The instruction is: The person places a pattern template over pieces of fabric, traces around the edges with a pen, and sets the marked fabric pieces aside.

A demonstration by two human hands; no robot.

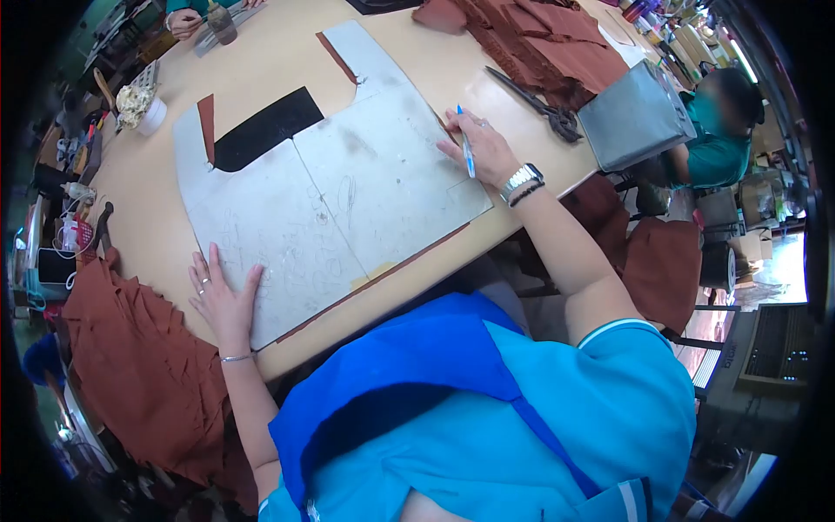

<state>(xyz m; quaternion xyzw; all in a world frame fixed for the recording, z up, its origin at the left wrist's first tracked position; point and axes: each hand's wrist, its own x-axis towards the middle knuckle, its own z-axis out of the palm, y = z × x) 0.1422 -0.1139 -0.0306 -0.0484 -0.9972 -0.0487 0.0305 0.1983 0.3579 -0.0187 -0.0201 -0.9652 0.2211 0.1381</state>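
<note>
A large grey-white pattern board [383,174] with pencil scribbles lies on the table, cut out in the middle of its far side. Reddish-brown material [206,126] peeks out beneath its edges, and a black piece [274,130] shows in the cutout. My left hand [224,300] rests flat with fingers spread on the board's near left edge. At the right edge my right hand [489,155] is closed around a blue-and-white pen [469,150]. The pen's lower end is over the board near that edge; whether it touches is unclear.
Brown leather-like sheets [557,48] are piled at the far right, near dark shears [526,96] and a grey box [635,117]. More brown sheets [143,374] drape at left. A white tub [152,115] stands far left. Another person [718,130] sits at right; another person's hand [183,23] shows at top.
</note>
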